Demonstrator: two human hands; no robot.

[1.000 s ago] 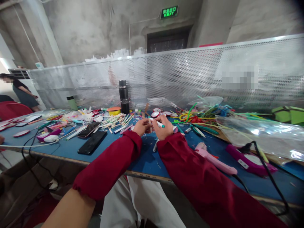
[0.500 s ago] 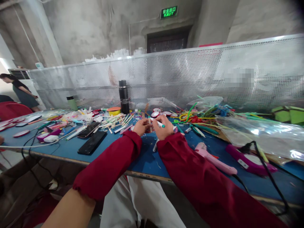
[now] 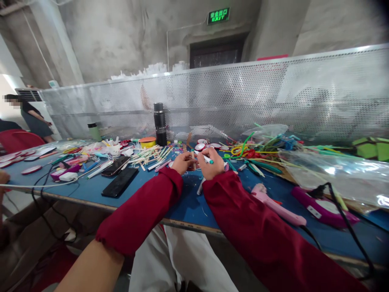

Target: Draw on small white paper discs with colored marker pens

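Note:
Pinched in my right hand (image 3: 214,165) is a white marker pen (image 3: 207,158) with a green end. My left hand (image 3: 183,163) has its fingers closed on a short, pale wooden stick (image 3: 193,155), held upright in front of the marker's far end. Both hands are close together just above the blue table (image 3: 188,207). Fingers hide part of the stick and the marker's tip, so I cannot tell whether the two touch. Below my right hand lies a white pen (image 3: 199,187). A pink glue gun (image 3: 276,206) rests to the right of my right sleeve.
Two dark phones (image 3: 119,182) lie left of my arms, near a pile of wooden sticks (image 3: 152,156). A black thermos (image 3: 159,125) stands at the back. Coloured pipe cleaners (image 3: 264,144), a clear plastic bag (image 3: 340,170) and a purple power strip (image 3: 323,207) with a cable occupy the right.
The view has shifted slightly, moving the scene a little to the right. Both hands keep their hold on the stick and marker, in nearly the same pose.

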